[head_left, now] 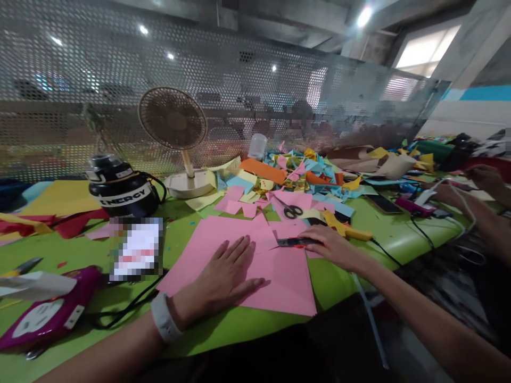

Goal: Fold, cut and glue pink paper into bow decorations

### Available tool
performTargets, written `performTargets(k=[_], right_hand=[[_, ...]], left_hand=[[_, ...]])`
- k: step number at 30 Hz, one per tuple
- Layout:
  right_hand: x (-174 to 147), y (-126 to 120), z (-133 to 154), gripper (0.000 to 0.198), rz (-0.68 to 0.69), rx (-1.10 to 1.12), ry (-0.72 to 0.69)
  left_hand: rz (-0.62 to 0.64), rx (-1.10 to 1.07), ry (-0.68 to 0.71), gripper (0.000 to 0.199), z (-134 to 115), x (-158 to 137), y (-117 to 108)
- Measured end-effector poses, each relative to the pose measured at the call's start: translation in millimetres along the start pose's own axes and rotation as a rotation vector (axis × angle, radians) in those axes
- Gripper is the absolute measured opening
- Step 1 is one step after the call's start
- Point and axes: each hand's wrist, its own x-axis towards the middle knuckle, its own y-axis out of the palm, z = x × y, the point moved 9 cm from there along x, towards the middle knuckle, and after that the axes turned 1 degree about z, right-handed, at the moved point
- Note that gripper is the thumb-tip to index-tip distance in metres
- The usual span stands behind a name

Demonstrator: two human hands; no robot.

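Observation:
Pink paper sheets (279, 284) lie on the green table in front of me. My left hand (225, 274) rests flat on them, fingers stretched out and thumb pointing right. My right hand (335, 244) is closed around a black and red utility knife (290, 242), its tip pointing left over the upper part of the pink paper. A cut or folded edge shows in the paper near the blade. Just beyond the sheets, black-handled scissors (293, 211) lie on pink scraps. A yellow glue gun (357, 233) with a black cord sits behind my right hand.
Colourful paper scraps (275, 173) pile up at the back. A fan (173, 119), a black bottle (123, 191), a lit phone (138, 250) and a purple box-like device (51, 314) stand or lie leftward. At right are a dark phone (383, 204), cables and another person's arms (471, 205).

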Motion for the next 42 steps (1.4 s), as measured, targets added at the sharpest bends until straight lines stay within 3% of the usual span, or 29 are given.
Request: performTargets(k=[18,42], right_hand=[[-15,6,12,0.029,-0.05,-0.055,-0.051],[-2,14,51,0.03,-0.027,-0.143,-0.104]], left_hand=[[0.043,-0.037,-0.005,0.084,-4,0,-6],[0.063,-0.084,-0.042,0.09,-3,2,-3]])
